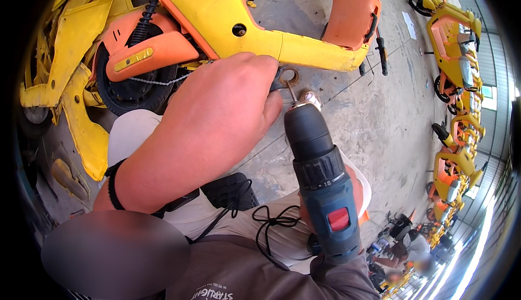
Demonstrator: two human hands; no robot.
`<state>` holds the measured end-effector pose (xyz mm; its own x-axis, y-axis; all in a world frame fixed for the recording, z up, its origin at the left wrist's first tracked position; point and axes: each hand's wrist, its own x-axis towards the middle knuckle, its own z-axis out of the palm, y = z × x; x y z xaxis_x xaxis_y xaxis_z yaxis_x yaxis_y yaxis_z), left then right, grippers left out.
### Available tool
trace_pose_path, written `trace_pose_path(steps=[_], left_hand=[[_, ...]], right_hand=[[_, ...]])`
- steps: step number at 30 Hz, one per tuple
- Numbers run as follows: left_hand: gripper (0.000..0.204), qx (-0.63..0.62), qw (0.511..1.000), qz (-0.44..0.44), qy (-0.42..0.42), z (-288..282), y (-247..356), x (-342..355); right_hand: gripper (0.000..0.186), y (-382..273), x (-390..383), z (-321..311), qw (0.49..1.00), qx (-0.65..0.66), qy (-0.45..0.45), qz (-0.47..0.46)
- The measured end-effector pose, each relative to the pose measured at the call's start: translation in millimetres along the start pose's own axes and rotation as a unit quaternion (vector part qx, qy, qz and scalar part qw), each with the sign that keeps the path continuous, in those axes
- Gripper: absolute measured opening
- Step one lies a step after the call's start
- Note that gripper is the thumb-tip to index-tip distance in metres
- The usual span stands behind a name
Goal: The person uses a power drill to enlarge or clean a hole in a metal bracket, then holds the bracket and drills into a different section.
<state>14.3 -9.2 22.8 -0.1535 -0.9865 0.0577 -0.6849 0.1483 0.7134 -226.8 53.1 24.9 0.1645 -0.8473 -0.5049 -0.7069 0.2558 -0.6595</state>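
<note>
We barely see the right hand [356,187] behind the drill [321,175], right of centre; up top, the near scooter [217,17] is cropped!

The drill [330,202] is blue and black, the scooter [217,7] yellow and orange.

Scooter [222,20] stands on floor [380,115] at 12 o'clock; panel pile [81,28] lies at 10, beside its wheel [133,95]. Left hand [239,85] is at scooter's 6, ring [297,77] at hand's 3. Drill [318,178] is at 4, bit [291,91] near ring. Scooter row [458,161] runs 2 to 4.
</note>
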Motion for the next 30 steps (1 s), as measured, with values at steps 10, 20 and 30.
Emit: trace_pose_path(steps=[10, 20, 30], left_hand=[[0.018, -0.021, 0.999, 0.015, 0.033, 5.4, -2.9, -1.1], [0.018, -0.030, 0.998, 0.039, 0.047, 9.9, 0.0, 3.2], [0.017, -0.049, 0.995, 0.046, 0.078, 12.6, 4.2, 4.6]], right_hand=[[0.042, -20.7, 0.2, -4.1, 0.997, -0.055, -0.011, -0.057], [0.041, -19.3, -0.6, -6.0, 0.995, -0.015, -0.012, -0.094], [0.045, -18.5, -1.2, -8.8, 0.993, -0.042, -0.032, -0.103]])
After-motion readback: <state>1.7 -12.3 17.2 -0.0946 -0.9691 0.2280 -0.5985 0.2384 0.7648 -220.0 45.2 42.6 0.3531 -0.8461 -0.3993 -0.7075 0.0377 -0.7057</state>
